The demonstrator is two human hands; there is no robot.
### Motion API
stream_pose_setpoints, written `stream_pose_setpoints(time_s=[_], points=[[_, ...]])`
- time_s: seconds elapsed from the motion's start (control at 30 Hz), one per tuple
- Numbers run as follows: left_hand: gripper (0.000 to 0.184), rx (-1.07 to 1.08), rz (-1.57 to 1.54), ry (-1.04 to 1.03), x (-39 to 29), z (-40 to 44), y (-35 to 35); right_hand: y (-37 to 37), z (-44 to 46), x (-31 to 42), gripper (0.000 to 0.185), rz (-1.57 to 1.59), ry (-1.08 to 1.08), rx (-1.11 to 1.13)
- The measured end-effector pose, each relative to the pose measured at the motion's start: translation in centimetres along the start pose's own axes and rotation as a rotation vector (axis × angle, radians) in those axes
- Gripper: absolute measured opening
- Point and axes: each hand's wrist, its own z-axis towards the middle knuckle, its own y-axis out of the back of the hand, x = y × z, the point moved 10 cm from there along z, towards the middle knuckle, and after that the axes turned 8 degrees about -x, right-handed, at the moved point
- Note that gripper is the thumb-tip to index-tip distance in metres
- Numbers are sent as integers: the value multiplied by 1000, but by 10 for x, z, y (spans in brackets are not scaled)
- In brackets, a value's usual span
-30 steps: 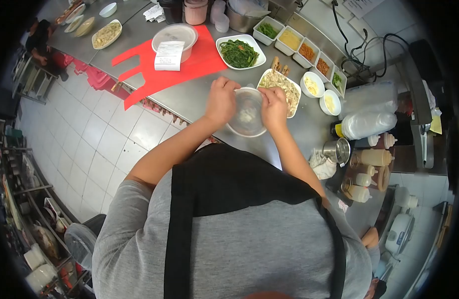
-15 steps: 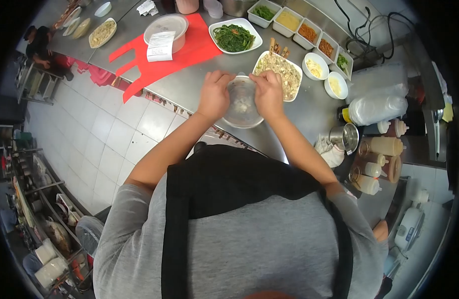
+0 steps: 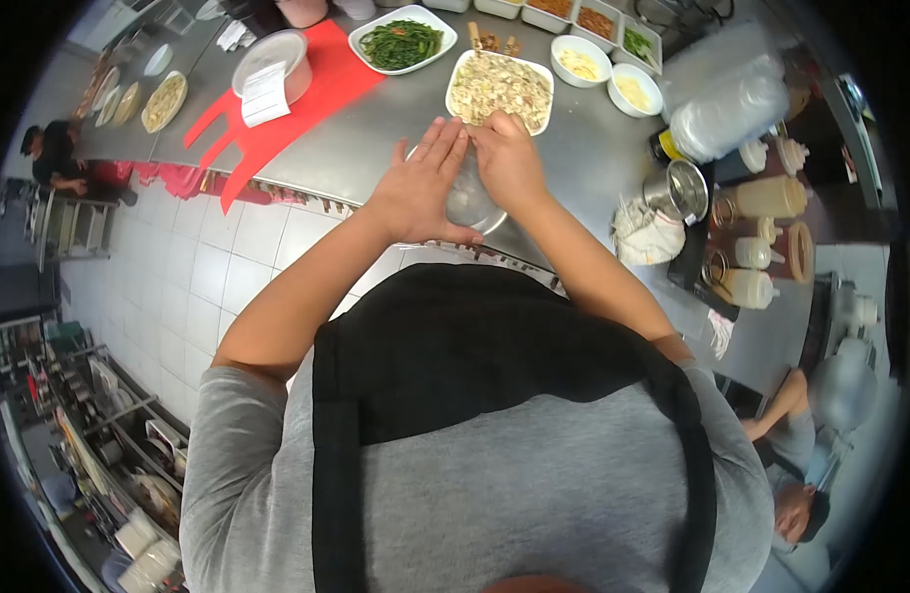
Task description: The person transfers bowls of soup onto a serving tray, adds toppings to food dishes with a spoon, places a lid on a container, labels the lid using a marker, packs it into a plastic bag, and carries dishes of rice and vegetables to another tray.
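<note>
At the counter (image 3: pixel 326 158), a container (image 3: pixel 472 205) half-hidden beneath left hand (image 3: pixel 422 188) (open) and right hand (image 3: pixel 508 166) (curled, grip unclear).

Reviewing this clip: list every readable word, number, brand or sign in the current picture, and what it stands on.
No text can be read.
White slip on the lidded tub: faint print, too small to read.
Yellow label by the clear plastic: too blurred to read.
</note>
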Motion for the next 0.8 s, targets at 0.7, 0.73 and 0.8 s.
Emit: stream_pose_setpoints(time_s=[0.7,0.73,0.8], points=[[111,-176,-151,-298,-120,14,-11,194,-75,24,33,-118,-228,-415],[109,-189,-130,-282,-131,19,-13,236,-77,30,23,-141,-198,-523],[105,-212,-100,-253,-150,32,-19,315,-97,27,13,-183,-187,-718]])
